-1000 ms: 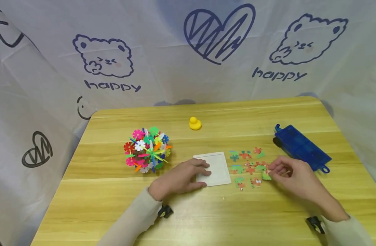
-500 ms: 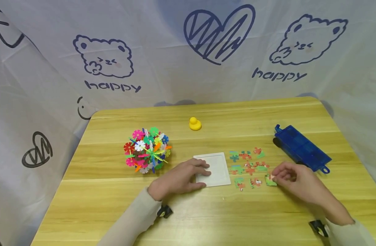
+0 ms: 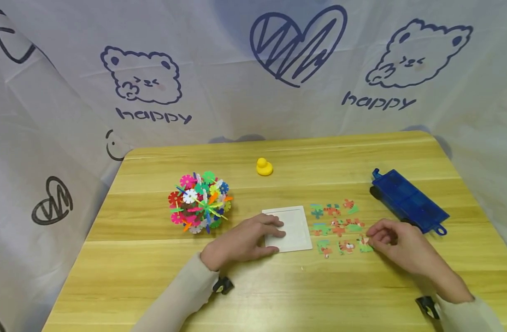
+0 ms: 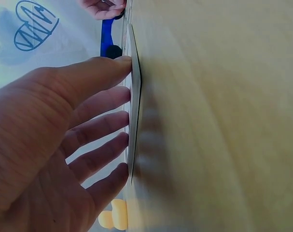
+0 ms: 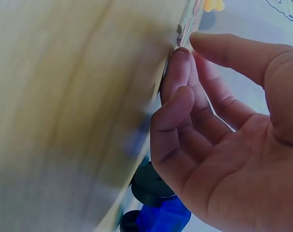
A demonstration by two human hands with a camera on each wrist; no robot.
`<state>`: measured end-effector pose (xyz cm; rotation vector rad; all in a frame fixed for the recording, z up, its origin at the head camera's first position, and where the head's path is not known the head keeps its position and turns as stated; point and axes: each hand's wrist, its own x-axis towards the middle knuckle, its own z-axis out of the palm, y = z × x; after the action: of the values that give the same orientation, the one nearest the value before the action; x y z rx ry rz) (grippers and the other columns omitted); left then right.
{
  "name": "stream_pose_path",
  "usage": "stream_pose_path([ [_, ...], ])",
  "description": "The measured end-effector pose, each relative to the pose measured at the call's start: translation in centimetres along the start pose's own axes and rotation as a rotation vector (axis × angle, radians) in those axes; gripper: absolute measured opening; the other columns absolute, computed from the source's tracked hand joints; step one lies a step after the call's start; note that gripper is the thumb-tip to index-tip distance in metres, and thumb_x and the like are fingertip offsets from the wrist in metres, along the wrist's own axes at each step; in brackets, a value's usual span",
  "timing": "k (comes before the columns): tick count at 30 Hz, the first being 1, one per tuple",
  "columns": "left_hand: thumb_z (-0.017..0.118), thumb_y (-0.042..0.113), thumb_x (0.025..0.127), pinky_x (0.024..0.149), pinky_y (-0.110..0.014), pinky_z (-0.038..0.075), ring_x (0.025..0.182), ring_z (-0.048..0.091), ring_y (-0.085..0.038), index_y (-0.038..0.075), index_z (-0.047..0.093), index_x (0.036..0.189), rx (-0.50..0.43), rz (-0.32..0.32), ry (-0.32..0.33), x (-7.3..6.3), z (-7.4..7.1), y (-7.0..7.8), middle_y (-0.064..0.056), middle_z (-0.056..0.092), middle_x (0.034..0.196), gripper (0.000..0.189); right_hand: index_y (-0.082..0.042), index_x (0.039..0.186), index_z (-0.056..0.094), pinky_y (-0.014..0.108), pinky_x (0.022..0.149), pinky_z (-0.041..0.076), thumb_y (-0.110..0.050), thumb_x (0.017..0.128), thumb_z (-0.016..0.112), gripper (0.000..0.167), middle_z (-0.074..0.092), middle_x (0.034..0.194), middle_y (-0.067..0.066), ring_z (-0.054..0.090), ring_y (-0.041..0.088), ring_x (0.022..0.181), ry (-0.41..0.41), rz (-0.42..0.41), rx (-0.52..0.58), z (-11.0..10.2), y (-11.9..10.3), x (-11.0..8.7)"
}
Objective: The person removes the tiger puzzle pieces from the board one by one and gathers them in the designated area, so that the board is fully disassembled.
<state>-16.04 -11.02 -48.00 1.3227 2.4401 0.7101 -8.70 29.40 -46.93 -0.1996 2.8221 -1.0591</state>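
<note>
My left hand (image 3: 248, 240) rests with spread fingers on a white square puzzle tray (image 3: 297, 230). In the left wrist view, the thumb and fingertips (image 4: 119, 116) touch the thin tray (image 4: 135, 101), seen edge-on. My right hand (image 3: 403, 242) has curled fingers and pinches the right edge of a green-and-orange jigsaw puzzle piece (image 3: 364, 244), which is at the table surface. In the right wrist view, thumb and index fingertip of the right hand (image 5: 218, 111) come close together; the piece is mostly hidden there. Several other puzzle pieces (image 3: 338, 228) lie in rows between tray and hand.
A blue toy trailer (image 3: 411, 200) with black wheels stands behind the right hand. A yellow rubber duck (image 3: 263, 167) sits toward the back of the wooden table (image 3: 253, 295). On the left is a ball of colourful plastic discs (image 3: 199, 203). A printed white cloth hangs behind.
The right hand has moved right and slightly toward the front with the puzzle piece, which now lies at the end of the front row. The left hand has stayed on the tray.
</note>
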Motion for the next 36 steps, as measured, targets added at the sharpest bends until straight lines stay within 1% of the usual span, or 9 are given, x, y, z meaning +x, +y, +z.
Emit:
stream_pose_path([
  [3,0.077,0.033,0.103,0.135,-0.050,0.036,0.151,0.054,-0.033,0.007,0.073,0.140,0.013,0.020,0.010,0.0,0.5,-0.6,-0.015,0.062,0.157,0.046,-0.010,0.103,0.077,0.020,0.067,0.056,-0.004,0.095,0.082,0.011,0.075,0.089,-0.002,0.062,-0.002,0.076,0.004,-0.007,0.002,0.0,-0.1,0.0],
  [4,0.078,0.029,0.102,0.134,-0.053,0.037,0.150,0.055,-0.035,0.006,0.074,0.139,-0.007,0.001,0.003,0.0,0.0,0.0,-0.016,0.063,0.156,0.044,-0.010,0.103,0.077,0.020,0.067,0.056,-0.004,0.095,0.082,0.011,0.075,0.089,-0.002,0.063,-0.002,0.077,0.004,-0.008,0.002,0.0,-0.1,0.0],
  [8,0.078,0.031,0.102,0.134,-0.050,0.038,0.151,0.054,-0.032,0.008,0.073,0.140,0.012,-0.018,-0.006,-0.1,-0.1,0.3,-0.014,0.063,0.157,0.044,-0.010,0.104,0.077,0.020,0.067,0.055,-0.008,0.096,0.082,0.009,0.075,0.089,-0.002,0.063,-0.002,0.077,0.004,0.002,-0.002,0.1,-0.3,0.0],
  [9,0.080,0.027,0.101,0.133,-0.052,0.039,0.150,0.055,-0.034,0.007,0.074,0.139,-0.003,-0.041,-0.015,-0.1,-0.6,1.0,-0.015,0.063,0.156,0.043,-0.010,0.104,0.077,0.020,0.067,0.055,-0.009,0.097,0.082,0.009,0.075,0.089,-0.002,0.063,-0.001,0.077,0.005,0.005,-0.004,0.1,-0.3,0.0],
  [10,0.079,0.027,0.101,0.133,-0.050,0.039,0.150,0.055,-0.033,0.008,0.074,0.139,0.007,-0.048,-0.019,-0.1,-0.6,1.1,-0.014,0.063,0.156,0.043,-0.010,0.104,0.077,0.020,0.067,0.055,-0.010,0.097,0.083,0.009,0.075,0.089,-0.002,0.063,-0.001,0.077,0.007,0.009,-0.006,0.1,-0.4,0.0],
  [16,0.078,0.028,0.103,0.136,-0.047,0.035,0.152,0.053,-0.030,0.009,0.073,0.140,0.025,-0.070,-0.038,-0.1,-0.6,1.3,-0.011,0.062,0.158,0.042,-0.009,0.105,0.076,0.021,0.067,0.056,-0.015,0.097,0.084,0.013,0.076,0.090,-0.002,0.065,-0.001,0.077,0.017,0.017,-0.001,0.3,-0.9,0.0],
  [23,0.076,0.028,0.104,0.137,-0.046,0.033,0.153,0.052,-0.029,0.009,0.072,0.140,0.024,-0.085,-0.044,-0.2,-0.6,1.3,-0.011,0.061,0.159,0.041,-0.010,0.106,0.076,0.021,0.068,0.057,-0.018,0.091,0.090,0.022,0.077,0.093,-0.001,0.065,-0.001,0.078,0.023,-0.003,0.001,0.2,-1.3,0.2],
  [32,0.076,0.031,0.104,0.131,-0.044,0.043,0.153,0.051,-0.027,0.013,0.074,0.139,0.041,-0.100,-0.013,-0.5,-0.6,1.5,-0.009,0.057,0.161,0.039,-0.012,0.108,0.077,0.020,0.070,0.058,-0.017,0.089,0.092,0.025,0.078,0.098,-0.002,0.066,-0.001,0.080,0.029,-0.038,0.011,0.4,-2.3,0.7],
  [36,0.074,0.034,0.106,0.131,-0.045,0.043,0.157,0.047,-0.028,0.015,0.071,0.141,0.023,-0.077,0.048,-0.3,-0.7,1.7,-0.011,0.050,0.167,0.041,-0.013,0.106,0.077,0.022,0.068,0.059,-0.014,0.088,0.093,0.024,0.076,0.095,-0.004,0.067,0.005,0.081,0.088,-0.118,-0.049,0.4,-3.0,0.9],
])
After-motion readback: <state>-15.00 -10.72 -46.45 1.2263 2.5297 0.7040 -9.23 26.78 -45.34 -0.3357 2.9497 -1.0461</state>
